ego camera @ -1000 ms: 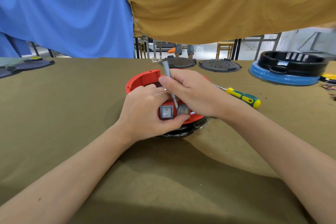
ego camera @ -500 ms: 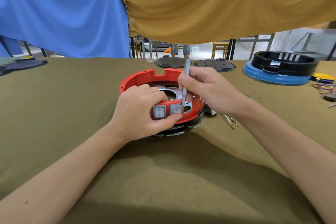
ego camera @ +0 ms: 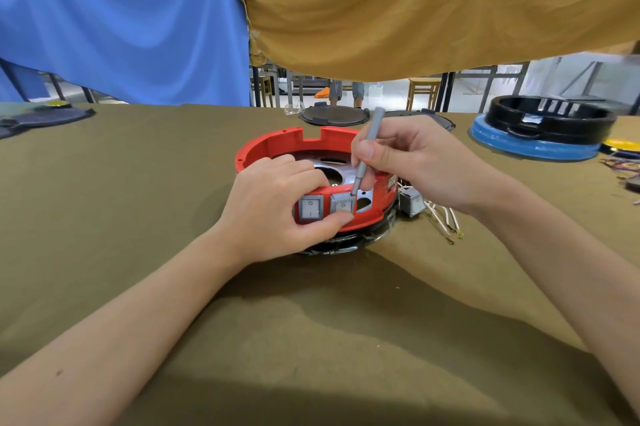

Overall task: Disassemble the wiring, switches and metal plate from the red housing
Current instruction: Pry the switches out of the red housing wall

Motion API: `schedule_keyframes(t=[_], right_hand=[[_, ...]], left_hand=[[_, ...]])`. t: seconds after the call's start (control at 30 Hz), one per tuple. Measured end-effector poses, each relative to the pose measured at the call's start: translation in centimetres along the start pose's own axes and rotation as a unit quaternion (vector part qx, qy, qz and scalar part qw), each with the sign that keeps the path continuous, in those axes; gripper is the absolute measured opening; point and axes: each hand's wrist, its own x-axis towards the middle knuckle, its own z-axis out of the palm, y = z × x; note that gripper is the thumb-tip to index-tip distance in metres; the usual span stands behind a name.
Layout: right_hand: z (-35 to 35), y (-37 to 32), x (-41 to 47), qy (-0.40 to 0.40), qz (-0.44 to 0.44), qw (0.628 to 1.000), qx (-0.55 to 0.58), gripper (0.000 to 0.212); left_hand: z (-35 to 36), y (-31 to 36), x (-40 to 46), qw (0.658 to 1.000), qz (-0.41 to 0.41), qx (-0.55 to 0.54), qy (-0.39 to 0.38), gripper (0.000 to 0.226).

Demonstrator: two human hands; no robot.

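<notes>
Prying grey rocker switch (ego camera: 343,207) w/ slim grey tool (ego camera: 366,153), R hand (ego camera: 415,162) pinching it | L hand (ego camera: 277,207) gripping round red plastic housing (ego camera: 277,145) | stiff snap-fit, brace by rim.

The grey tool (ego camera: 364,162) has swung upright, tip now at the second switch (ego camera: 343,207) — apparently prying.

Red housing (ego camera: 277,145) at centre, gripped by left hand (ego camera: 273,204), thumb under the right of two grey switches (ego camera: 343,207). Thin grey tool (ego camera: 367,152) pinched in right hand (ego camera: 419,162), tip at that switch's upper corner. Loose switch (ego camera: 411,206) and wires (ego camera: 443,218) at 3 o'clock.
</notes>
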Motion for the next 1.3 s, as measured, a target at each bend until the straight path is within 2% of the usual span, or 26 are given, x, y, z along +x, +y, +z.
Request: schedule_keyframes(t=[0.43, 0.67, 1.03, 1.17, 1.3], right_hand=[[0.7, -0.4, 1.0, -0.021, 0.081, 0.996, -0.025, 0.033], [-0.1, -0.2, 0.1, 0.023, 0.036, 0.998, 0.039, 0.027], [0.5, -0.7, 0.3, 0.001, 0.047, 0.999, -0.021, 0.032], [0.9, -0.8, 0.1, 0.08, -0.014, 0.996, 0.041, 0.029], [2.4, -1.0, 0.3, 0.056, -0.055, 0.997, 0.022, 0.02]], left_hand=[[0.1, 0.2, 0.1, 1.0, 0.01, -0.001, 0.006, 0.04], [-0.1, -0.1, 0.0, 1.0, 0.007, -0.002, -0.007, 0.043], [-0.1, 0.0, -0.1, 1.0, 0.007, -0.008, -0.012, 0.041], [-0.1, -0.2, -0.1, 1.0, 0.005, 0.0, -0.013, 0.043], [-0.3, -0.1, 0.0, 1.0, -0.007, -0.005, -0.006, 0.041]])
